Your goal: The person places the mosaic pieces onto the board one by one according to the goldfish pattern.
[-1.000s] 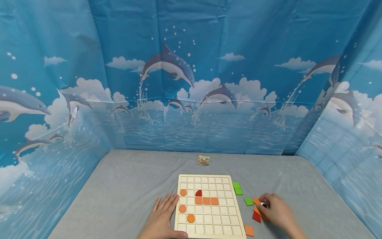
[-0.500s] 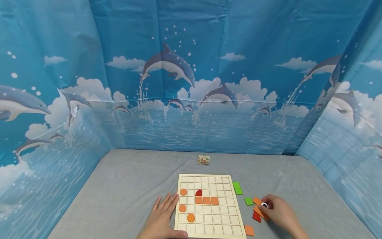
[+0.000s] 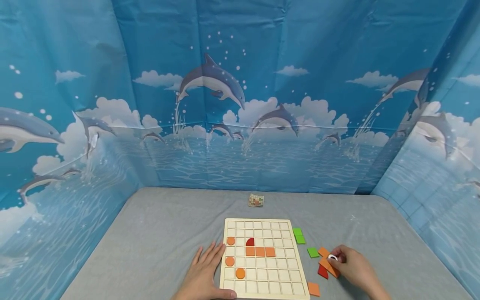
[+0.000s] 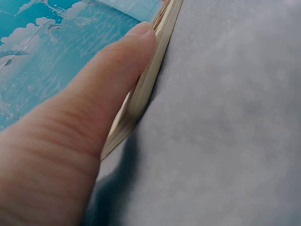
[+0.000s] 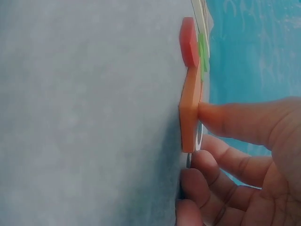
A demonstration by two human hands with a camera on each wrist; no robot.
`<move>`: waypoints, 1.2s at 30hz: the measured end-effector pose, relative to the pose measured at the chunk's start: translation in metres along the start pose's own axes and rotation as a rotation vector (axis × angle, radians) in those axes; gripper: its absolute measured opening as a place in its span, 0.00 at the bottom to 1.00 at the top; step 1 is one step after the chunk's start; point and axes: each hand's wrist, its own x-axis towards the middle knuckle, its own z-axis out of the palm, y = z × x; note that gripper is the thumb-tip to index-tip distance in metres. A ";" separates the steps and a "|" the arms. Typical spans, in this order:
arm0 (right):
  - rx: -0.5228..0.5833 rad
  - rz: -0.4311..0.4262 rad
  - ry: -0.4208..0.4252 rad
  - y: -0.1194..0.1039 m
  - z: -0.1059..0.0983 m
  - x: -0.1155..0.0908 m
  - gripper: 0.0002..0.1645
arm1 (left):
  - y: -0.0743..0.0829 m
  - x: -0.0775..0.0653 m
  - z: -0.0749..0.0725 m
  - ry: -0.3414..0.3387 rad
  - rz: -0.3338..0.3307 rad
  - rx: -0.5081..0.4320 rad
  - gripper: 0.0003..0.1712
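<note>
The light wooden grid board (image 3: 268,287) lies flat on the cloth. My left hand (image 3: 202,275) rests along its left side, fingers extended and thumb on the near left corner; in the left wrist view the thumb (image 4: 113,66) lies over the board's edge. Right of the board, my right hand (image 3: 352,264) is low over a cluster of loose pieces. Its thumb and index finger pinch a small round white eye piece (image 3: 332,258) with a dark centre. The thumb tip also meets an orange piece (image 5: 189,113) under it. A red piece (image 5: 188,42) lies beyond.
On the board sit orange discs (image 3: 240,273), a row of orange squares (image 3: 260,251) and a red quarter-circle (image 3: 250,242). Green squares (image 3: 299,236) and an orange square (image 3: 313,288) lie by its right side. A small pattern card (image 3: 256,201) lies behind; a dolphin curtain (image 3: 240,158) encloses the table.
My right hand has shifted slightly toward me and to the right, and more of the orange piece beneath it shows. The left hand and the board have stayed in place.
</note>
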 end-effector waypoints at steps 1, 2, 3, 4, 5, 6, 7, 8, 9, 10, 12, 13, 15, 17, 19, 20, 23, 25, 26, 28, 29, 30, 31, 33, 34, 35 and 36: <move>0.002 0.005 0.000 0.000 0.000 0.000 0.13 | 0.000 0.000 0.000 0.000 0.000 0.001 0.71; 0.001 0.011 -0.002 0.000 0.000 0.000 0.13 | 0.000 0.000 0.000 0.000 0.000 0.001 0.71; 0.000 0.012 -0.003 0.000 0.000 -0.001 0.14 | 0.000 0.000 0.000 0.001 0.000 0.001 0.71; -0.001 0.017 -0.004 0.000 0.000 -0.001 0.15 | 0.000 0.000 0.000 0.002 0.000 -0.001 0.71; -0.004 0.023 -0.004 0.000 0.000 -0.001 0.15 | 0.000 0.000 0.000 0.002 0.001 -0.001 0.71; -0.007 0.028 -0.005 0.000 0.000 -0.001 0.16 | 0.000 0.000 0.000 0.003 0.002 -0.001 0.71; -0.008 0.033 -0.006 0.000 0.000 -0.001 0.16 | 0.001 0.000 0.000 0.004 0.003 -0.002 0.71; -0.008 0.035 -0.007 0.001 0.000 -0.001 0.16 | 0.001 0.000 0.000 0.005 0.005 -0.002 0.71; -0.005 0.037 -0.008 0.001 0.000 -0.001 0.16 | 0.001 0.000 0.000 0.006 0.006 -0.002 0.71; -0.003 0.044 -0.009 0.001 -0.001 0.000 0.16 | 0.001 0.000 0.000 0.007 0.007 0.000 0.71; -0.001 0.047 -0.013 0.001 -0.001 0.000 0.16 | 0.001 0.000 0.000 0.009 0.009 0.003 0.71; 0.000 0.050 -0.016 0.001 -0.001 0.000 0.16 | 0.001 0.000 0.000 0.009 0.009 0.004 0.70; -0.001 0.057 -0.025 0.002 -0.002 0.000 0.17 | 0.001 0.000 0.000 0.011 0.009 0.003 0.71; -0.004 0.063 -0.033 0.002 -0.003 0.000 0.17 | 0.001 0.000 0.000 0.011 0.009 0.001 0.71; -0.003 0.070 -0.040 0.002 -0.004 0.001 0.18 | 0.001 0.000 0.000 0.011 0.009 -0.002 0.71; -0.002 0.072 -0.041 0.002 -0.004 0.001 0.18 | 0.001 0.000 0.000 0.011 0.008 -0.004 0.71; 0.005 0.077 -0.044 0.002 -0.004 0.001 0.18 | 0.001 0.000 -0.001 0.011 0.007 -0.003 0.71; 0.007 0.077 -0.043 0.002 -0.004 0.000 0.17 | 0.001 0.000 -0.001 0.011 0.006 0.000 0.71; 0.008 0.077 -0.042 0.002 -0.004 0.000 0.18 | 0.001 0.000 -0.001 0.010 0.005 0.001 0.71; 0.008 0.075 -0.039 0.002 -0.004 0.000 0.18 | 0.001 0.000 0.000 0.008 0.004 0.004 0.71; 0.008 0.075 -0.038 0.002 -0.004 -0.001 0.18 | 0.001 0.000 0.000 0.007 0.003 0.003 0.71; 0.007 0.073 -0.036 0.002 -0.004 -0.001 0.18 | 0.001 0.000 0.000 0.007 0.003 0.003 0.71; 0.005 0.070 -0.034 0.001 -0.004 -0.001 0.19 | 0.000 0.000 0.000 0.006 0.002 0.002 0.71; 0.007 0.064 -0.028 0.001 -0.004 -0.001 0.19 | 0.000 0.000 0.000 0.006 0.002 0.001 0.71; 0.009 0.061 -0.024 0.002 -0.004 -0.002 0.18 | 0.000 0.000 0.000 0.006 0.003 0.000 0.71; 0.011 0.059 -0.022 0.002 -0.004 -0.002 0.18 | 0.000 0.000 0.000 0.005 0.003 0.000 0.71; 0.014 0.056 -0.018 0.002 -0.003 -0.002 0.18 | 0.000 0.000 0.000 0.006 0.004 0.000 0.70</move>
